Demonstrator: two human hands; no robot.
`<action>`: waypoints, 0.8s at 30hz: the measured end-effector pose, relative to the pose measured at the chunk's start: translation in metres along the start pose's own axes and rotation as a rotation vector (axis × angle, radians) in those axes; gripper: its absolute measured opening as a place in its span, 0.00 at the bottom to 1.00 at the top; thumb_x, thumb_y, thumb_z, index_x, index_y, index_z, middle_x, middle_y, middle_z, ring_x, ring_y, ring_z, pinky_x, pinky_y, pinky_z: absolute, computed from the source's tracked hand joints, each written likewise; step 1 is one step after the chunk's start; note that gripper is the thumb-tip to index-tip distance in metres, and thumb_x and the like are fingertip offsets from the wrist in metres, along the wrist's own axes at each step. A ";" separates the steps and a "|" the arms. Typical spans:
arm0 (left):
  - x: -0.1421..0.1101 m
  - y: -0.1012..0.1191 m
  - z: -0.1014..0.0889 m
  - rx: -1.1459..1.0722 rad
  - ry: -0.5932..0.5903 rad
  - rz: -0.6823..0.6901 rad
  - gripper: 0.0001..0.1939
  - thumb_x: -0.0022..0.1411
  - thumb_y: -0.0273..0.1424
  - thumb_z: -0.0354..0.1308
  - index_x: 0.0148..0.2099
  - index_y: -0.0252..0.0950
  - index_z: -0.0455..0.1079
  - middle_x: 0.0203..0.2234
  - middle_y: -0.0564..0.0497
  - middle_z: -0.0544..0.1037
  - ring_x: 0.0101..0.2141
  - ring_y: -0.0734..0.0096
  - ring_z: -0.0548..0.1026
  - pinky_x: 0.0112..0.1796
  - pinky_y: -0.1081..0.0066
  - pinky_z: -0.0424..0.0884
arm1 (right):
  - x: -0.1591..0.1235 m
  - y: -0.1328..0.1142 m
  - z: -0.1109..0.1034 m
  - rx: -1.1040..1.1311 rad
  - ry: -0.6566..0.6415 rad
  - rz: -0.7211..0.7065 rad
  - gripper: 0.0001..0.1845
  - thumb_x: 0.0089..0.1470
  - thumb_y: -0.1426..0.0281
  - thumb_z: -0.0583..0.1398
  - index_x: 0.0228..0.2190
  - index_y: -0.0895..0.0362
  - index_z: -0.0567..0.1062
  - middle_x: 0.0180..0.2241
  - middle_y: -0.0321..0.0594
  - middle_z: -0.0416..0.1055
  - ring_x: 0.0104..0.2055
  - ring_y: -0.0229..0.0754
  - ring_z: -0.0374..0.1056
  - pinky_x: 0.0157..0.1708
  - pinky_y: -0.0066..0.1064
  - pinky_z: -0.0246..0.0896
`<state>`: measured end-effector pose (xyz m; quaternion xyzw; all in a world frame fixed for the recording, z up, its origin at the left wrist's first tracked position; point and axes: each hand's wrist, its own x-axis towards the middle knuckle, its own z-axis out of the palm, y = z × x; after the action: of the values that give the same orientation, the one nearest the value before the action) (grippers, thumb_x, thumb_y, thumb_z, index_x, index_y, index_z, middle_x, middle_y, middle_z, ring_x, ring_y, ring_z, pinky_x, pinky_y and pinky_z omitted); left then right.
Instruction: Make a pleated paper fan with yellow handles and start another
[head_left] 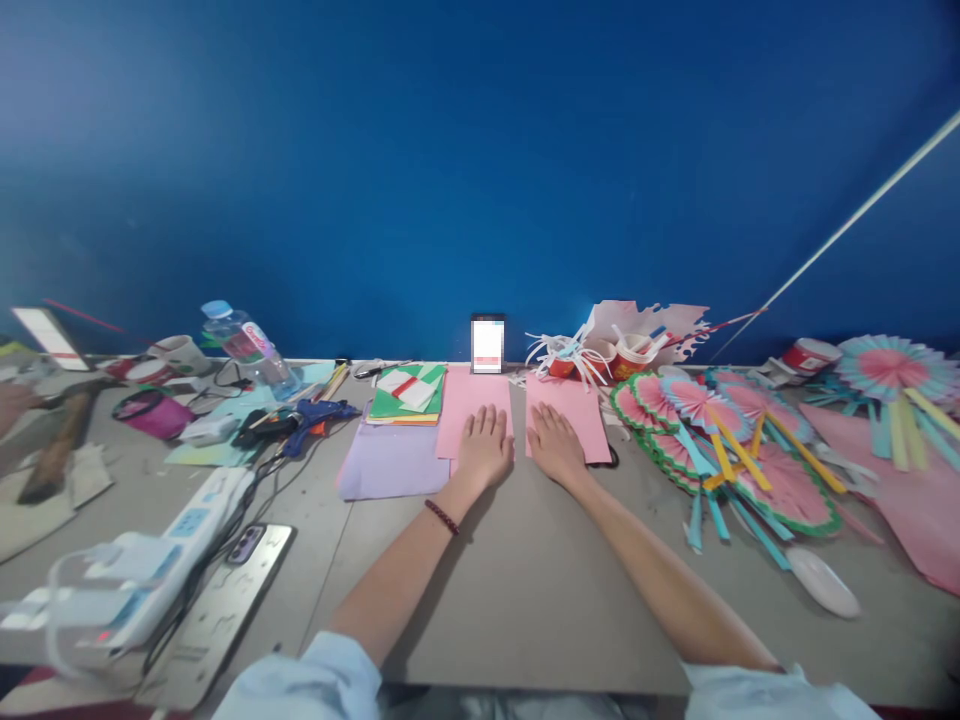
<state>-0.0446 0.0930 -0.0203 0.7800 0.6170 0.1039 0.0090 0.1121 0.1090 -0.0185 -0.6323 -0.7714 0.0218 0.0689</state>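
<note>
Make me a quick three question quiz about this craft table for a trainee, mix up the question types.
1. True or false: the left hand lies flat on a pink paper sheet.
2. What stands upright against the blue wall behind the two pink sheets? A) phone B) kettle C) lamp
3. Fill in: the finished paper fans lie to the ___ of the right hand.

Key: 1 true; 2 A; 3 right.

Grey table [525, 590]: pink sheets [472, 405], lilac sheet [390, 462], paper fans [750, 440], glue gun [319, 415], power strip [150, 570].
</note>
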 end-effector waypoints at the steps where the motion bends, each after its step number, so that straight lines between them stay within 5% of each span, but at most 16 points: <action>1: -0.001 0.000 -0.001 0.002 -0.004 0.003 0.28 0.68 0.36 0.37 0.67 0.31 0.53 0.65 0.41 0.55 0.65 0.57 0.51 0.62 0.55 0.47 | -0.001 -0.001 -0.001 -0.001 -0.002 -0.002 0.30 0.64 0.64 0.43 0.62 0.65 0.56 0.65 0.49 0.50 0.68 0.47 0.44 0.65 0.40 0.38; 12: -0.005 0.002 -0.008 0.014 0.077 0.067 0.26 0.66 0.36 0.42 0.62 0.30 0.59 0.61 0.37 0.62 0.61 0.52 0.58 0.59 0.54 0.54 | -0.006 -0.012 -0.029 0.095 -0.009 -0.019 0.29 0.61 0.58 0.50 0.56 0.62 0.66 0.60 0.49 0.62 0.61 0.49 0.58 0.59 0.35 0.50; 15: -0.006 0.003 -0.008 -0.002 0.091 0.085 0.25 0.65 0.37 0.45 0.61 0.31 0.61 0.61 0.38 0.63 0.60 0.51 0.60 0.56 0.55 0.57 | -0.002 0.002 -0.048 0.076 -0.017 0.024 0.24 0.61 0.59 0.50 0.51 0.59 0.71 0.55 0.47 0.69 0.55 0.48 0.64 0.55 0.33 0.54; 18: -0.008 0.006 -0.007 -0.032 0.096 0.114 0.26 0.64 0.39 0.47 0.60 0.31 0.62 0.60 0.37 0.63 0.59 0.49 0.60 0.55 0.54 0.58 | 0.001 0.024 -0.062 0.023 0.003 0.141 0.23 0.61 0.62 0.49 0.49 0.63 0.72 0.50 0.55 0.71 0.52 0.55 0.65 0.51 0.42 0.56; 24: -0.009 0.009 -0.007 -0.098 0.074 0.173 0.26 0.64 0.38 0.47 0.61 0.31 0.61 0.61 0.36 0.62 0.61 0.48 0.58 0.56 0.52 0.56 | 0.006 0.059 -0.065 0.012 -0.068 0.345 0.27 0.59 0.62 0.51 0.56 0.62 0.65 0.49 0.57 0.71 0.51 0.59 0.67 0.45 0.44 0.61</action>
<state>-0.0388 0.0812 -0.0136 0.8245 0.5416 0.1630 0.0153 0.1769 0.1229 0.0393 -0.7538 -0.6530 0.0595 0.0418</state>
